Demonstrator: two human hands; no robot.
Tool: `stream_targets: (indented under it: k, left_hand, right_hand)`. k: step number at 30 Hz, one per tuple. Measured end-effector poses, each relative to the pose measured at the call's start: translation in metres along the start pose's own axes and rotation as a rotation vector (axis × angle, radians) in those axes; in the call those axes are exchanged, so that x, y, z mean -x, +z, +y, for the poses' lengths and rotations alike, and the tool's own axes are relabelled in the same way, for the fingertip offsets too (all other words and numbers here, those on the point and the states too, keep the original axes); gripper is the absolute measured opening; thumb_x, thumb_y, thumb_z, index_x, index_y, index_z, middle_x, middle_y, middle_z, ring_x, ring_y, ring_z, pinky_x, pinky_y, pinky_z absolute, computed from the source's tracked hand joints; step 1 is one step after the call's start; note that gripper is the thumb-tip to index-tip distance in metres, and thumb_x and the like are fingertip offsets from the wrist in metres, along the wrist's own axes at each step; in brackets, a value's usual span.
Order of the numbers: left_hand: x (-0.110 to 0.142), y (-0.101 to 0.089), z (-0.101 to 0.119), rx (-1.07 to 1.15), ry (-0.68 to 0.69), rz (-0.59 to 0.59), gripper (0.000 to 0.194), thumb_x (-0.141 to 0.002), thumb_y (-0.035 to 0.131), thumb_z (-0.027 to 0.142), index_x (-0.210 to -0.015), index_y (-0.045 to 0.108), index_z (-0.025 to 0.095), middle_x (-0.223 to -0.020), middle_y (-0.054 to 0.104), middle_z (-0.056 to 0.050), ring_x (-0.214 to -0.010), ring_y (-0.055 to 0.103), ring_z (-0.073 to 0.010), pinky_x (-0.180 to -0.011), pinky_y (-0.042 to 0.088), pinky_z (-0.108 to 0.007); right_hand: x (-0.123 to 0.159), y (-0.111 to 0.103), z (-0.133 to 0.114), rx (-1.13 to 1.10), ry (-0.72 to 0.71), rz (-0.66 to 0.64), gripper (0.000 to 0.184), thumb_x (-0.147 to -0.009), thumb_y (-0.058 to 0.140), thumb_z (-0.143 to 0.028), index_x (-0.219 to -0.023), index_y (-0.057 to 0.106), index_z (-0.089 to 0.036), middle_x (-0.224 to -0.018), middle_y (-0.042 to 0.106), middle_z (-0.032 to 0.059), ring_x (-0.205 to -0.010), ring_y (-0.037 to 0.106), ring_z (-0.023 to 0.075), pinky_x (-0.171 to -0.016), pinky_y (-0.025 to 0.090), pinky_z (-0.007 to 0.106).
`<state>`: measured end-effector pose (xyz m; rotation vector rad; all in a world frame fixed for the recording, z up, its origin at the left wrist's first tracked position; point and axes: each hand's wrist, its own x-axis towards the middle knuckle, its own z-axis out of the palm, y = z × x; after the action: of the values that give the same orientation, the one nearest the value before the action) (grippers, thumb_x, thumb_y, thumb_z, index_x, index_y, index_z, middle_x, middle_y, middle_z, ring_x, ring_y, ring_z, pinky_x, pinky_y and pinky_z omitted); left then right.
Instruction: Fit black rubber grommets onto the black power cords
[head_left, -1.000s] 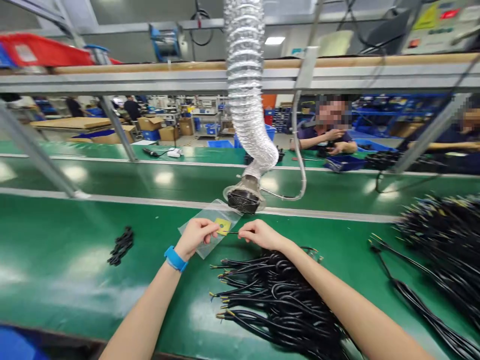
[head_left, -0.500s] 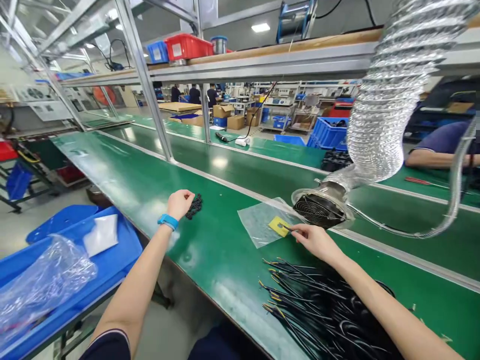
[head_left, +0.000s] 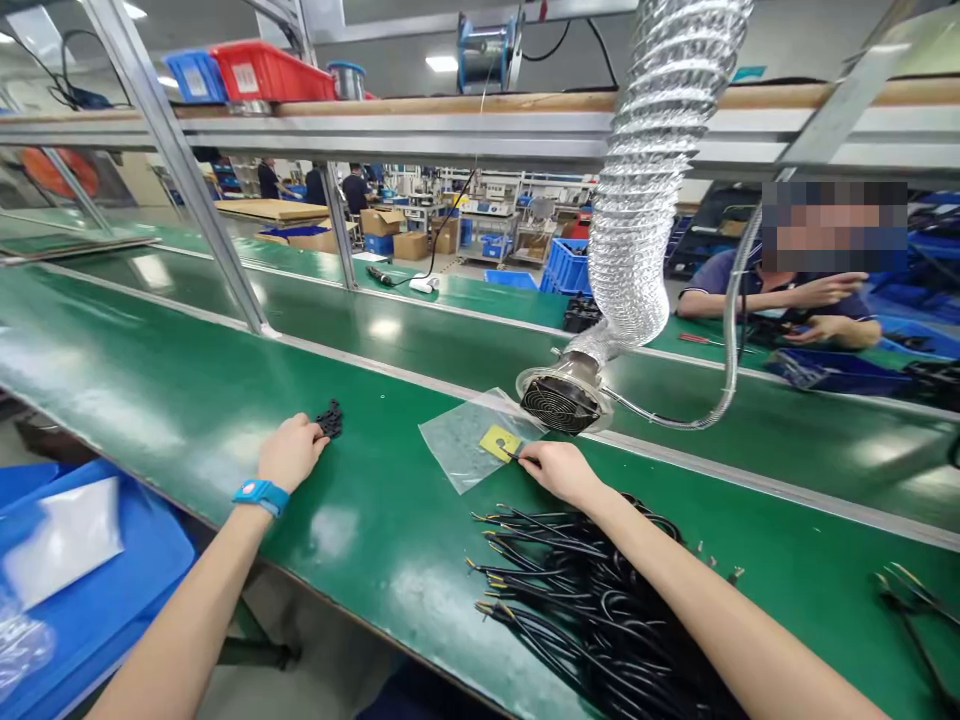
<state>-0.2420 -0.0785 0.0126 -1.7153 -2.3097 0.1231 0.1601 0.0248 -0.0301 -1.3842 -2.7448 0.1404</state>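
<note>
My left hand (head_left: 291,450), with a blue band (head_left: 261,496) on the wrist, is at the near edge of a small heap of black parts (head_left: 330,418). Its fingertips are pinched together against the heap; what lies between them is too small to make out. Between the thumb and fingers of my right hand (head_left: 561,472) is a thin dark stick-like tool (head_left: 512,455). Its tip touches a yellow square (head_left: 495,438) with a dark round spot. Under the square lies a clear plastic bag (head_left: 454,440) on the green bench (head_left: 382,500).
Black cables (head_left: 585,600) with stripped ends lie in a bundle below my right forearm. A fan-type extractor (head_left: 566,398) on a silver duct (head_left: 637,200) hangs behind the yellow square. Blue bins (head_left: 142,540) stand off the bench at left. A co-worker (head_left: 817,300) sits opposite.
The view has turned right, bringing the co-worker into sight. My left hand has come down and nearer to the black heap, fingertips now against it. The right hand still holds the tool at the yellow square.
</note>
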Motion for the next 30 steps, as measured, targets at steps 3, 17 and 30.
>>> stream_targets:
  k: [3,17,30]
  left_hand:
    - [0.002,-0.007,-0.001,-0.032,-0.005,0.009,0.03,-0.09,0.045,0.033,-0.082,0.069,0.018,-0.097,0.063,-0.012,-0.095,0.061,-0.0268,-0.07,0.046,-0.031]
    - [-0.048,-0.034,0.2,1.952,0.023,-0.183,0.04,-0.053,0.086,0.043,-0.071,0.067,0.012,-0.062,0.064,-0.001,-0.059,0.055,-0.0106,-0.06,0.044,-0.023]
    - [-0.027,0.007,0.252,2.193,0.069,-0.498,0.051,-0.058,0.085,0.051,-0.083,0.068,0.01,-0.069,0.063,-0.003,-0.061,0.055,-0.0096,-0.065,0.046,-0.026]
  right_hand:
    - [0.0,0.0,-0.001,0.016,-0.021,-0.017,0.025,-0.094,0.048,-0.023,-0.092,0.072,-0.019,-0.095,0.074,0.0083,-0.088,0.069,0.0205,-0.073,0.044,0.025]
    - [-0.001,0.008,0.012,-0.395,0.077,0.192,0.037,-0.097,0.028,-0.033,-0.08,0.059,-0.021,-0.078,0.067,0.0042,-0.072,0.061,0.0181,-0.068,0.042,0.027]
    - [0.001,0.007,0.012,-0.583,0.071,0.337,0.036,-0.094,0.031,-0.04,-0.082,0.059,-0.021,-0.076,0.066,0.0043,-0.067,0.058,0.0181,-0.067,0.042,0.029]
